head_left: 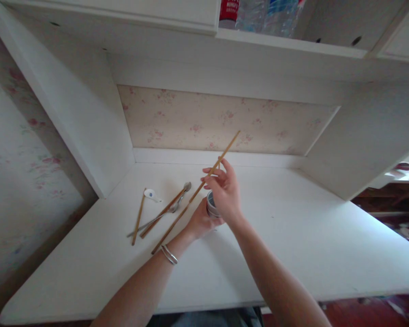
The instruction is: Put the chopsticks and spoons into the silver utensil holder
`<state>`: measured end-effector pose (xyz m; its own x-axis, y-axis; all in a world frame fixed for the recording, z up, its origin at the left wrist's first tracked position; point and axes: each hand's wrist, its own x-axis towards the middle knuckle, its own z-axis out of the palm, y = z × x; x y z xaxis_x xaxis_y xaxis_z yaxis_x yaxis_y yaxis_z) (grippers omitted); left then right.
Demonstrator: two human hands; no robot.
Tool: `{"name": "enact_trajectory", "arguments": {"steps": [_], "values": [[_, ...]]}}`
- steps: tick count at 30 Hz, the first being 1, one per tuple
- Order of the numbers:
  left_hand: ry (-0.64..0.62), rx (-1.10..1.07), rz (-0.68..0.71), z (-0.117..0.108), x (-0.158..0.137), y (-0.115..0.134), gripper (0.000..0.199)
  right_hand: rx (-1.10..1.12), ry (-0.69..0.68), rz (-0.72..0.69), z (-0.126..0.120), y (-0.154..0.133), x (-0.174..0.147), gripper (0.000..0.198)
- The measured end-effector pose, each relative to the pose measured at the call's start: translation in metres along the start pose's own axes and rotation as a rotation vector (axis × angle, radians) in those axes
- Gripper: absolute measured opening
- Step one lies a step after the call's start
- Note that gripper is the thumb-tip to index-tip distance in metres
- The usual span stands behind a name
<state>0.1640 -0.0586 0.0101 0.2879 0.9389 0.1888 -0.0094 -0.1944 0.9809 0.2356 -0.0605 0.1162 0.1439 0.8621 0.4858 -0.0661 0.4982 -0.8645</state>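
Observation:
My left hand (202, 221) is wrapped round a grey cylindrical cup (211, 210), which it steadies low over the desk. Above the cup, my right hand (226, 186) grips a light wooden chopstick (225, 152) between fingers and thumb; the stick slants up to the right. Its lower end comes close to another chopstick (168, 231) lying beside my left wrist. Farther left are a white ceramic spoon (150, 194) with a blue mark, a chopstick (139, 218) near it, brown chopsticks (157, 219) and metal spoons (173, 207) crossing them. The cup's inside is mostly hidden by my right hand.
The white desk (293, 245) has side panels (75, 100) at left and right and a flowered back wall (177, 120). An overhead shelf (293, 43) holds plastic bottles (255, 16) and a red container (229, 11). The desk's front edge runs near my body.

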Motion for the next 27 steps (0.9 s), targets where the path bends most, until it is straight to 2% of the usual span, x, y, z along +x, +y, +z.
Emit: {"name": "enact_trajectory", "arguments": {"steps": [4,8,14,20,27], "values": [[0.005,-0.047,0.029,0.003,0.003,-0.005,0.065,-0.057,0.130,0.045,-0.051,-0.005,0.031,0.030],[0.010,-0.046,0.029,0.002,0.003,-0.006,0.064,-0.114,0.197,0.108,-0.075,0.003,0.040,0.031],[-0.012,-0.069,0.006,0.002,0.002,-0.002,0.066,-0.201,0.131,0.212,-0.081,0.030,0.033,0.038],[-0.027,-0.081,0.006,0.002,0.001,-0.003,0.066,-0.470,0.030,0.192,-0.086,0.054,0.029,0.038],[-0.041,-0.112,0.002,0.002,0.002,-0.004,0.068,-0.707,-0.063,0.166,-0.082,0.059,0.022,0.032]]}}
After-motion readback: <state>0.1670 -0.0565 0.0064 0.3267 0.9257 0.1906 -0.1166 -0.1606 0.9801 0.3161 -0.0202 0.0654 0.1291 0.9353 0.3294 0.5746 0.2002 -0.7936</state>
